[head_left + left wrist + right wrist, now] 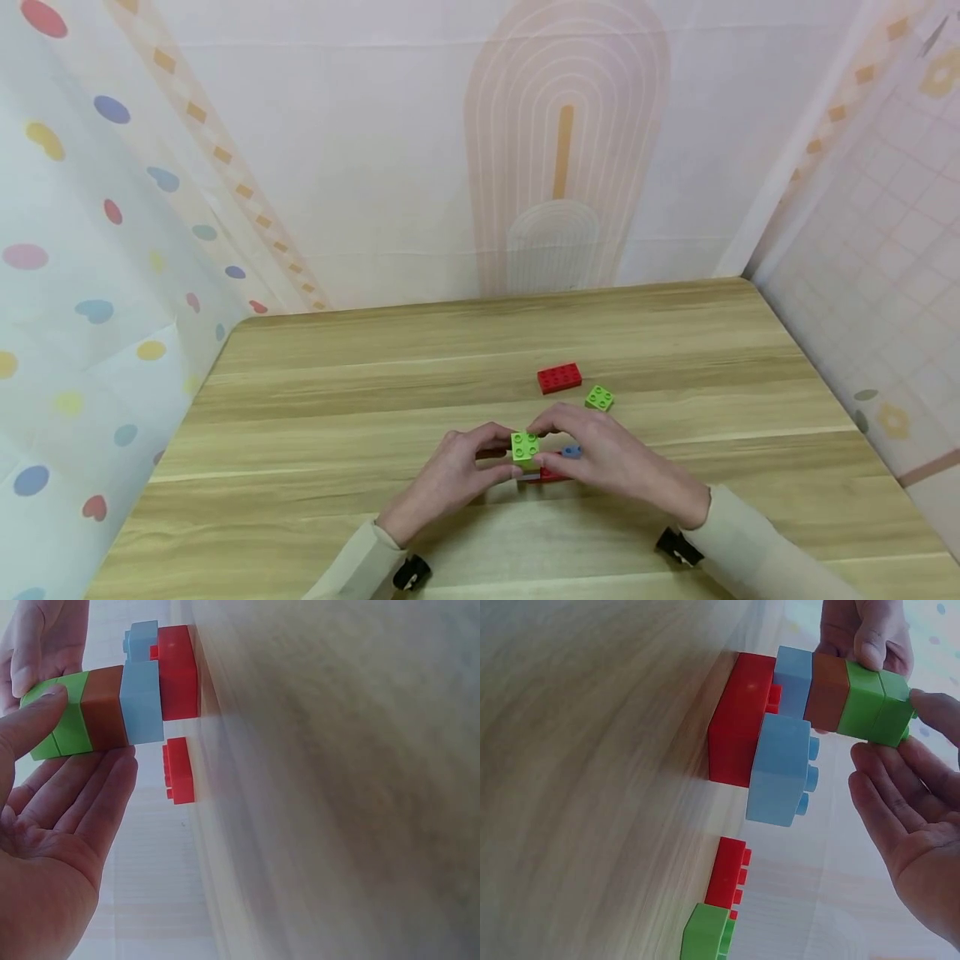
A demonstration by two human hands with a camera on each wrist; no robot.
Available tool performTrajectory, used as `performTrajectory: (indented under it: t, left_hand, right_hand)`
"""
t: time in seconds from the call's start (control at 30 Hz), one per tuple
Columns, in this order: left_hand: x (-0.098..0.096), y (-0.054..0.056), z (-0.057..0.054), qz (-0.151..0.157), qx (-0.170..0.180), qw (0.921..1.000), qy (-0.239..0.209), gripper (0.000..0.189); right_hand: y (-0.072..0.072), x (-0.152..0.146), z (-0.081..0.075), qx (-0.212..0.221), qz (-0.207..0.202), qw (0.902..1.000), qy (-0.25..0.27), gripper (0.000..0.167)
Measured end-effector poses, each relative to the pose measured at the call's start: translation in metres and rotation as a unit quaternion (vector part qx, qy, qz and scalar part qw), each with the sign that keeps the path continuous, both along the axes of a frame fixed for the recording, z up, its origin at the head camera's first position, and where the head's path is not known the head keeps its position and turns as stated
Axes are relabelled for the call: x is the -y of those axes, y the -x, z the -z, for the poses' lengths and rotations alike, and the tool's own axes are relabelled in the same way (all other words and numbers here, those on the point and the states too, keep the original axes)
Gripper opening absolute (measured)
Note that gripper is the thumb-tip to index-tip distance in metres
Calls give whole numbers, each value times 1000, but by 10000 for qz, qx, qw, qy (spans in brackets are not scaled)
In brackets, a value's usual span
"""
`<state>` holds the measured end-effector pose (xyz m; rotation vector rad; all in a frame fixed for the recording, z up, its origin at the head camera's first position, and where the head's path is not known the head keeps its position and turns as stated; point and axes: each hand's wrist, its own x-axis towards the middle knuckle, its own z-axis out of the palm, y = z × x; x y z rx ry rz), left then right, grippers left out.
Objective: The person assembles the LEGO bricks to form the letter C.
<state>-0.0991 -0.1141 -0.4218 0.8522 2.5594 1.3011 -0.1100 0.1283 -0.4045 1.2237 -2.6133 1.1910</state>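
– While checking the left hand (457, 467), see a grip?

– Yes, curled round a stack of bricks, with thumb on the near side of the green pair and fingers along the far side.

– And with the right hand (607, 446)?

– Pinching the upper green brick (525, 444), thumb near, index finger far.

– Stacked on what?

– On a lower green brick (859, 701), then a brown brick (827, 692), then a blue brick (792, 679), mounted on a red base brick (739, 724) on the table (360, 383), between both hands.

– Also on that base?

– Yes: a second blue brick (775, 769).

– And farther off?

– Just beyond the right hand, a loose green brick (599, 398), near a loose red brick (559, 378).
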Motion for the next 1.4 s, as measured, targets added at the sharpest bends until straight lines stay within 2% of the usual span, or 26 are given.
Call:
performTrajectory:
  t: [0.27, 0.53, 0.77, 1.03, 1.23, 1.4]
  left_hand:
    - [0, 1, 2, -70, -228, 9997, 46, 32]
    - [0, 0, 4, -74, -248, 9997, 6, 31]
    - [-1, -1, 4, -19, -75, 9999, -113, 31]
    - [1, -1, 1, 11, -8, 10000, 25, 37]
    - [0, -1, -3, 75, 191, 9991, -384, 40]
    - [-1, -1, -8, -94, 0, 9988, -478, 35]
  right_hand:
    - [1, 0, 0, -69, -24, 10000, 52, 25]
    - [0, 0, -1, -67, 8, 10000, 14, 25]
    - [-1, 1, -2, 0, 37, 10000, -35, 25]
    - [0, 3, -5, 231, 95, 9997, -52, 25]
    - [1, 2, -5, 215, 76, 9997, -33, 25]
    - [2, 1, -4, 167, 25, 9999, 36, 25]
